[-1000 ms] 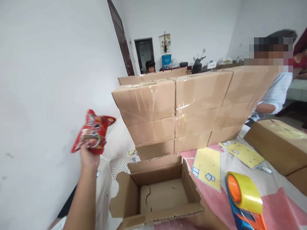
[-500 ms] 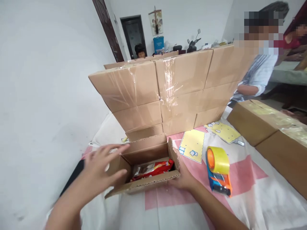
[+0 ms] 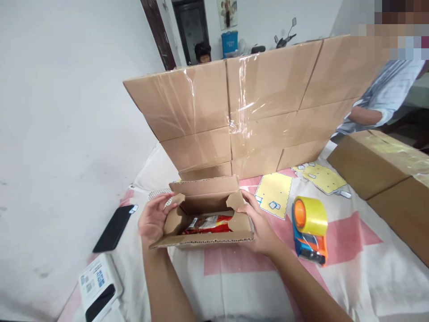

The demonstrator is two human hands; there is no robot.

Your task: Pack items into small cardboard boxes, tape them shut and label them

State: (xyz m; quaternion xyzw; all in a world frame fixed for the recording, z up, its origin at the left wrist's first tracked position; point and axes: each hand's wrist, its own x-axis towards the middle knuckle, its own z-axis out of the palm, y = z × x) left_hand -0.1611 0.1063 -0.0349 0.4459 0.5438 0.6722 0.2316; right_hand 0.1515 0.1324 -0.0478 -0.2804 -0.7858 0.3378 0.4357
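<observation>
An open cardboard box [image 3: 204, 240] sits in front of me with its long flaps raised at the back and tipped outward at the front. Inside lies a red and brown plastic packet [image 3: 208, 223]. My left hand [image 3: 154, 219] is at the box's left end, fingers curled over the small side flap there. At the opposite end my right hand [image 3: 259, 226] grips the wall, its thumb on the right side flap, which leans inward. Both hands' undersides are partly hidden.
Behind the box stands a wall of taped cartons [image 3: 268, 107]. To the right are a tape dispenser [image 3: 310, 230], yellow paper cards [image 3: 275, 192] and more cartons [image 3: 372, 165]. A black phone [image 3: 114, 228] and a white device [image 3: 100, 281] lie left. A person [image 3: 385, 98] is at the far right.
My left hand has come down from above the box onto its left end. Both side flaps now lean inward, with my right thumb over the right one. The view has shifted slightly.
</observation>
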